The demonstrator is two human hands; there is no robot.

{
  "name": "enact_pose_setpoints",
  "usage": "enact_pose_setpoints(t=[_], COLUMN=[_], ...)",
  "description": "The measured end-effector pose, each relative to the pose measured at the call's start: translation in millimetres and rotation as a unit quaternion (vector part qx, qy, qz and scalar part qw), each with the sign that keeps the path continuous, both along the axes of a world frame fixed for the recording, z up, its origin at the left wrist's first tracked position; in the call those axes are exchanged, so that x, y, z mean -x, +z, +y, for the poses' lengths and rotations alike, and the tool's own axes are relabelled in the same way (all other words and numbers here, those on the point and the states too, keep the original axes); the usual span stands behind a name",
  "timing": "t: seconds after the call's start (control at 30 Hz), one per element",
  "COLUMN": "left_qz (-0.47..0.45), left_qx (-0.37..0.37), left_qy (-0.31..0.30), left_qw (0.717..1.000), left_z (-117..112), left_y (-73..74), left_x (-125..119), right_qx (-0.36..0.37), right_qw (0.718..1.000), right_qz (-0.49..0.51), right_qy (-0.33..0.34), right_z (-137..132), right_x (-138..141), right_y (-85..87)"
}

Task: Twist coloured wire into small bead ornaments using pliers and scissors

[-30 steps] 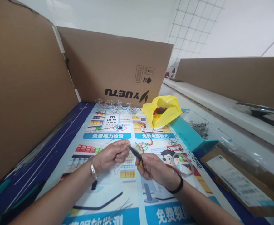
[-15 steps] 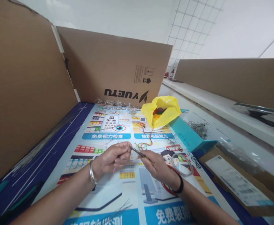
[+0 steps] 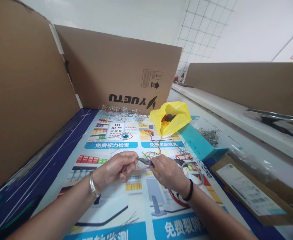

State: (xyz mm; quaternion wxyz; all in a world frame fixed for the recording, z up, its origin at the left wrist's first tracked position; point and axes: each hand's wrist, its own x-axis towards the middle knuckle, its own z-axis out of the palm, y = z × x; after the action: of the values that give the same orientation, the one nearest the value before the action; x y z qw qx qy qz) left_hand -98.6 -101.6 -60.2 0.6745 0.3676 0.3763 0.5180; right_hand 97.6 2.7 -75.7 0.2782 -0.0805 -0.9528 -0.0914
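My right hand is closed round a pair of long-nosed pliers, a bit of yellow handle showing under the fingers. The jaws point left and reach the fingertips of my left hand. That hand pinches thumb and forefinger together at the jaw tips; whatever is between them is too small to make out. Just beyond the pliers lie loose red and green cords, which run up to a yellow plastic bag with red and yellow stuff inside. Beside my right wrist lies a coil of clear or pale wire.
A tangle of thin wire lies against the cardboard wall at the back. To the right are a teal box, a heap of fine metal pieces and a labelled brown parcel. Loose wires lie at left.
My right hand has rolled over so its back faces up more, and the pliers have turned with it. The jaws stay at my left fingertips. The view has shifted slightly.
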Motion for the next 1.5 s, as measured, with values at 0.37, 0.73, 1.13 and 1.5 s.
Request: enact_pose_setpoints(t=[0.37, 0.73, 1.13, 1.5], left_qz=[0.084, 0.168, 0.315, 0.22], left_qx=[0.026, 0.023, -0.021, 0.031], left_qy=[0.013, 0.016, 0.128, 0.239], left_qw=[0.996, 0.985, 0.94, 0.945], left_z=[-2, -5, -2, -5], left_y=[8.8, 20.4, 6.7, -7.3], left_x=[2, 2, 9, -1], right_qx=[-0.042, -0.092, 0.043, 0.184], right_qw=[0.999, 0.994, 0.984, 0.974], right_qz=[-0.032, -0.06, -0.145, -0.119], right_qy=[0.001, 0.002, -0.09, -0.06], right_z=[8, 13, 3, -22], right_x=[-4, -8, 3, 11], right_y=[2.6, 5.6, -4.7, -5.1])
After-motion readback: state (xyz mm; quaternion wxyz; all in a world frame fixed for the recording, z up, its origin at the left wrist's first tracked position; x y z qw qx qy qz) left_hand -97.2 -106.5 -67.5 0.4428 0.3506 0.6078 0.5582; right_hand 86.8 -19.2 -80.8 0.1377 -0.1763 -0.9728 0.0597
